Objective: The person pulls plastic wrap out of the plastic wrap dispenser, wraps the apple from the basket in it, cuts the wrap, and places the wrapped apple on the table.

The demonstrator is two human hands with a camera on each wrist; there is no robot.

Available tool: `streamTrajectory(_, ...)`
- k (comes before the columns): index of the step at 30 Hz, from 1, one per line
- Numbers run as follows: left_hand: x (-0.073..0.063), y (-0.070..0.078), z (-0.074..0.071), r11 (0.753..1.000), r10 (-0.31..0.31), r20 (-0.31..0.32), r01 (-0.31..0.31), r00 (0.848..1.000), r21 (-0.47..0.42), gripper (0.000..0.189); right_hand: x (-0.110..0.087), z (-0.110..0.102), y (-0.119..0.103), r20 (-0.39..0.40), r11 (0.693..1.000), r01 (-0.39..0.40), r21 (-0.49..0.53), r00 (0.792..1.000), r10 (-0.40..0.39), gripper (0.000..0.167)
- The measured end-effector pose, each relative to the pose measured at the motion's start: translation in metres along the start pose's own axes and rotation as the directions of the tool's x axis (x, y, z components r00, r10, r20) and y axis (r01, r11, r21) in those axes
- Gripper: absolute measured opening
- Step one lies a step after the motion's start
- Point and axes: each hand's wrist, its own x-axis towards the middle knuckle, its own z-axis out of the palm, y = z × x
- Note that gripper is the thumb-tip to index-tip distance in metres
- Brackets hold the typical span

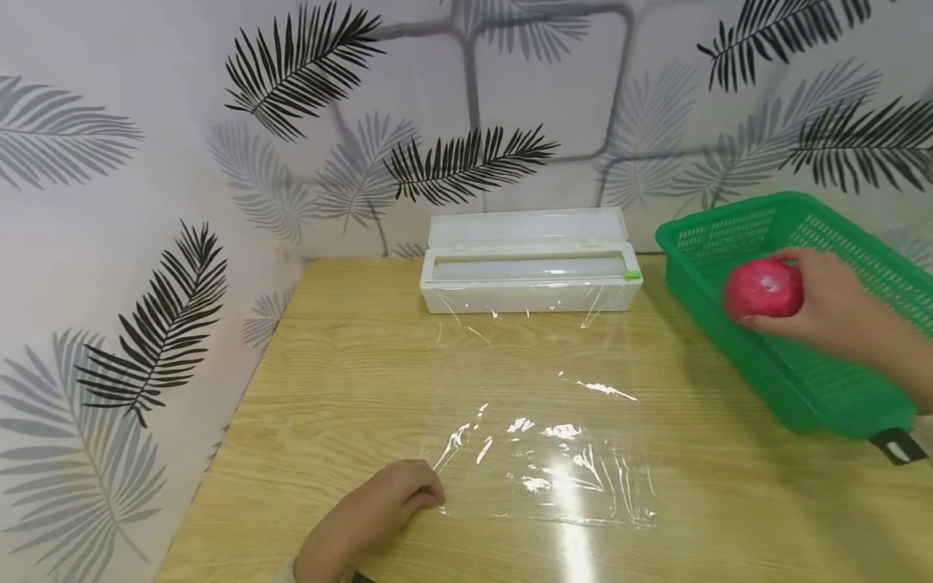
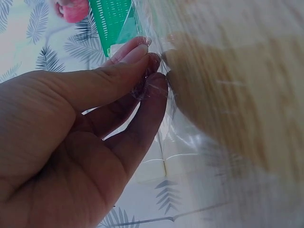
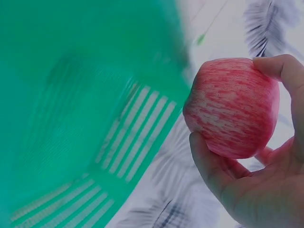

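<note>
My right hand (image 1: 838, 304) grips a red apple (image 1: 765, 288) over the left rim of the green basket (image 1: 736, 348). In the right wrist view the apple (image 3: 232, 108) shows streaked red skin, with thumb and fingers spread round it. My left hand (image 1: 397, 502) pinches the near left corner of a clear sheet of plastic wrap (image 1: 539, 453). The left wrist view shows its thumb and fingertips closed on the bunched film (image 2: 142, 88). From the sheet's far end the film runs up to the white dispenser box (image 1: 528, 298), whose lid stands raised.
A wood-grain table (image 1: 328, 364) carries everything. Behind it is a wall covering (image 1: 306, 178) with a leaf pattern. The dispenser holds a roll (image 1: 532, 269) and has a small green slider (image 1: 632, 274) at its right end.
</note>
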Motion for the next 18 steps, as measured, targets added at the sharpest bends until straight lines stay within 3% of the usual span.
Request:
streamTrajectory(4, 0.001, 0.001, 0.0, 1.0, -0.012, 0.016, 0.012, 1.0, -0.001, 0.006, -0.003, 0.006, -0.024, 0.022, 0.998, 0.042, 0.047, 0.999, -0.043, 0.078)
streamTrajectory(12, 0.0, 0.001, -0.002, 1.0, -0.008, 0.015, 0.008, 1.0, 0.002, 0.006, -0.01, 0.022, -0.051, 0.088, 0.986, 0.083, 0.141, 0.991, -0.096, 0.08)
streamTrajectory(18, 0.001, 0.001, -0.002, 1.0, -0.019, 0.026, 0.019, 0.999, 0.004, 0.006, -0.016, 0.043, -0.068, 0.077, 0.967, 0.181, 0.181, 0.977, -0.198, 0.078)
